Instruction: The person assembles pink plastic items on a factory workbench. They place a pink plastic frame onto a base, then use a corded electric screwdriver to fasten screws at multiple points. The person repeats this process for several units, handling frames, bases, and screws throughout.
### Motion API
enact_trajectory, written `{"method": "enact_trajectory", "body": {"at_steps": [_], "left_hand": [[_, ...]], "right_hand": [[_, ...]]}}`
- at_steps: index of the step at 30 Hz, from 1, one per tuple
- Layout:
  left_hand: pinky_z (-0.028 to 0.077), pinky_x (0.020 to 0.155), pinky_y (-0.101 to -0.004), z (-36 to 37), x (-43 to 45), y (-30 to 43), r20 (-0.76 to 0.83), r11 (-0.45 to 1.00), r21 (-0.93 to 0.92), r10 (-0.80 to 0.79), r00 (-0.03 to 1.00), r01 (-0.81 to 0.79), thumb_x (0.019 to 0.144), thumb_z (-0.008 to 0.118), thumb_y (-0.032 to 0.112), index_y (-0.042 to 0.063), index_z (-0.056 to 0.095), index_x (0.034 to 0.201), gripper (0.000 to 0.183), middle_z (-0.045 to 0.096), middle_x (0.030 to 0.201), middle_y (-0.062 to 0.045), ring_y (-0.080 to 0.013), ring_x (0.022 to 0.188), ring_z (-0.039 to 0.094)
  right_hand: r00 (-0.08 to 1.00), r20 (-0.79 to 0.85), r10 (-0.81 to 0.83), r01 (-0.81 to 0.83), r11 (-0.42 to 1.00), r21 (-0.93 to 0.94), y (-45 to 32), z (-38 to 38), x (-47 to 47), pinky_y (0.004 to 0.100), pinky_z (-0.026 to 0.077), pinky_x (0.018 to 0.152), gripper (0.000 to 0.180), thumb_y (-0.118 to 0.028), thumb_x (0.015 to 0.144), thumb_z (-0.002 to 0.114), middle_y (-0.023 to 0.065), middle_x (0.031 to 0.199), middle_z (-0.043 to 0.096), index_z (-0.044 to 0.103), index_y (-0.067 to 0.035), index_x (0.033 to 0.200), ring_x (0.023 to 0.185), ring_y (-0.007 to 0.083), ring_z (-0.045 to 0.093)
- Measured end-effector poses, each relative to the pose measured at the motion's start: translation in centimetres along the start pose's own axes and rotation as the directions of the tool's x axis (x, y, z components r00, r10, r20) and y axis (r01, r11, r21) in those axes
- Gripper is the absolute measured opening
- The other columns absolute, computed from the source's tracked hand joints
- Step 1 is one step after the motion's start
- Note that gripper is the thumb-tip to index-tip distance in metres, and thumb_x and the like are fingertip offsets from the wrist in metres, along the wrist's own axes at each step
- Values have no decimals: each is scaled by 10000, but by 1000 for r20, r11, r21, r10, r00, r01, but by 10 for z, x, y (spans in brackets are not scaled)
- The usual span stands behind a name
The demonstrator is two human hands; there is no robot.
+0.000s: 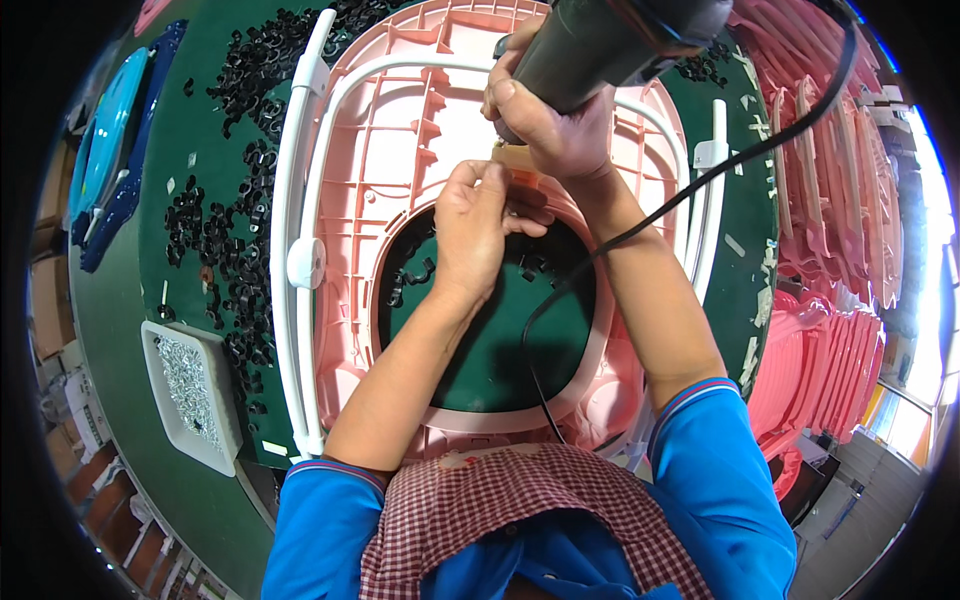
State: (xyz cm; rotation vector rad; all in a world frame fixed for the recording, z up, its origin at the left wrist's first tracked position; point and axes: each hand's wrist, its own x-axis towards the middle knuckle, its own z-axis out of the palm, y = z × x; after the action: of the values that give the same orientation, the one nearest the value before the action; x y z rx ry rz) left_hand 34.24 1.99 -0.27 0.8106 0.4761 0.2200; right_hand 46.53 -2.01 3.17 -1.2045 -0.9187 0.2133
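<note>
My right hand (559, 131) grips a dark electric screwdriver (577, 56), its nose pointing down at the upper middle of a pink plastic molded shell (469, 112). Just below that nose is my left hand (472, 221), thumb and forefinger brought together and the other fingers curled. Whether anything is pinched there is hidden. Beside the fingertips shows a yellow-orange piece (517, 159), partly covered by both hands. The ribbed shell has a large round opening, and a white tube frame (319, 150) runs along its sides.
Many black plastic clips (251, 180) lie on the green tabletop (169, 142) at left. A white tray (217, 375) holds small screws. Stacked pink parts (832, 195) stand at right, blue panels (116, 135) at left. The screwdriver's black cord (720, 169) crosses over my right forearm.
</note>
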Motion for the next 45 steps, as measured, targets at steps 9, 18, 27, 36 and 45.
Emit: {"method": "enact_trajectory", "body": {"at_steps": [9, 18, 27, 36, 45], "left_hand": [[455, 563, -207, 0, 9, 10, 21, 962, -248, -110, 994, 111, 962, 488, 167, 1, 558, 955, 180, 627, 798, -93, -132, 702, 597], [377, 432, -192, 17, -31, 4, 345, 931, -183, -241, 907, 317, 950, 417, 506, 35, 536, 877, 491, 526, 660, -44, -125, 517, 503], [381, 440, -199, 19, -33, -13, 163, 877, -137, -440, 883, 462, 976, 442, 302, 2, 576, 1002, 330, 587, 709, -56, -127, 560, 561], [369, 499, -193, -28, -64, 74, 69, 964, -195, -173, 983, 183, 954, 468, 161, -43, 591, 1038, 254, 512, 671, -37, -95, 543, 443], [445, 664, -283, -375, -145, 189, -572, 588, 809, 792, 215, -11, 839, 601, 156, -47, 611, 988, 253, 602, 789, -50, -141, 718, 547]], "right_hand": [[992, 103, -76, 45, 960, 277, -47, -12, -6, 347, 480, 704, 565, -132, 806, 577, 69, 779, 494, 304, -59, 1295, 700, 178, 535], [996, 33, -89, 62, 877, 476, -94, -34, -27, 403, 479, 762, 496, -196, 840, 473, 68, 807, 469, 338, -123, 1312, 728, 184, 512], [970, -231, -83, 83, 997, -10, -24, -40, -15, 330, 503, 612, 367, -106, 780, 604, 105, 681, 565, 392, 12, 1056, 595, 185, 582], [994, -88, 57, -64, 995, -74, -19, -40, -20, 266, 459, 598, 260, -111, 790, 592, 49, 709, 549, 475, -19, 1004, 615, 115, 547], [896, 3, 445, -441, 888, 126, -39, -34, -2, 231, 371, 436, 464, -94, 779, 675, 20, 674, 547, 475, -14, 1190, 487, 84, 481]]}}
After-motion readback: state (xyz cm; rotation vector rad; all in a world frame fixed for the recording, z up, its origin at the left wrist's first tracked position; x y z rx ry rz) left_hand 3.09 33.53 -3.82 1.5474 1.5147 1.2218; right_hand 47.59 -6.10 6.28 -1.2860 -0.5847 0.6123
